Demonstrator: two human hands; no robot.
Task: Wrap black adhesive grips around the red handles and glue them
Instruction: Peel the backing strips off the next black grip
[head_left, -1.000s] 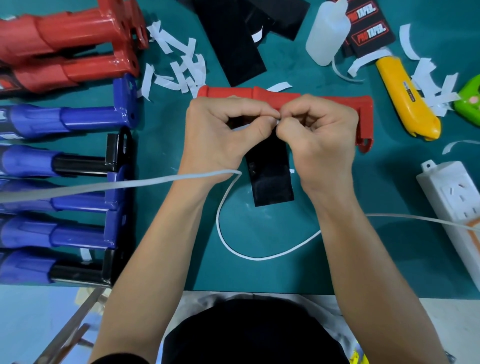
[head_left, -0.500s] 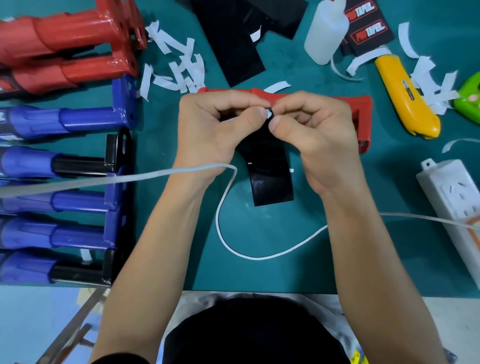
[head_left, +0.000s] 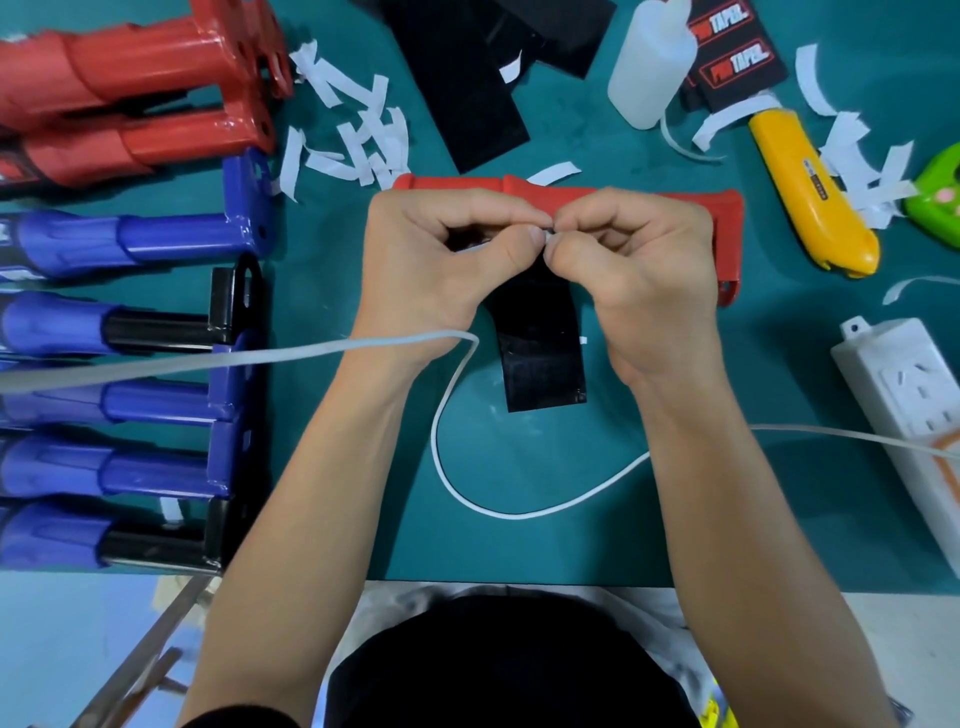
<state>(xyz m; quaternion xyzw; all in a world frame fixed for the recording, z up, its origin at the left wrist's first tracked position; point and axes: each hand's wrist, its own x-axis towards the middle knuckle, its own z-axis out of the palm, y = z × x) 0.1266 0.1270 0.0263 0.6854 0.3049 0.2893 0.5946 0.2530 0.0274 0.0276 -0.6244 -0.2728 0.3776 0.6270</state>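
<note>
"Red handle (head_left: 571, 193), where did it lie?"

"Crosswise on the green desk (head_left: 675, 525), just behind both hands, its bracket end to the right."

"And the black adhesive grip (head_left: 540, 358)?"

"It ran from the fingertips towards the person, its lower end flat on the desk, between the wrists."

"How were the hands?"

"The left hand (head_left: 431, 260) and the right hand (head_left: 649, 270) were curled, knuckles up, thumb tips touching. Each pinched the grip's top edge between thumb and forefinger, and a small white bit (head_left: 548, 237) showed where they met. Whether that edge touched the handle, I could not tell."

"What else was about?"

"A white cable (head_left: 467, 493) crossed the left wrist and looped under both forearms towards a white power strip (head_left: 904, 395) on the right. Blue handles (head_left: 130, 239) and more red ones (head_left: 130, 67) lay in a row on the left. White paper strips (head_left: 358, 140) were scattered beyond them, near black sheets (head_left: 467, 88). A white squeeze bottle (head_left: 649, 67) and a yellow utility knife (head_left: 810, 192) sat on the far right."
</note>
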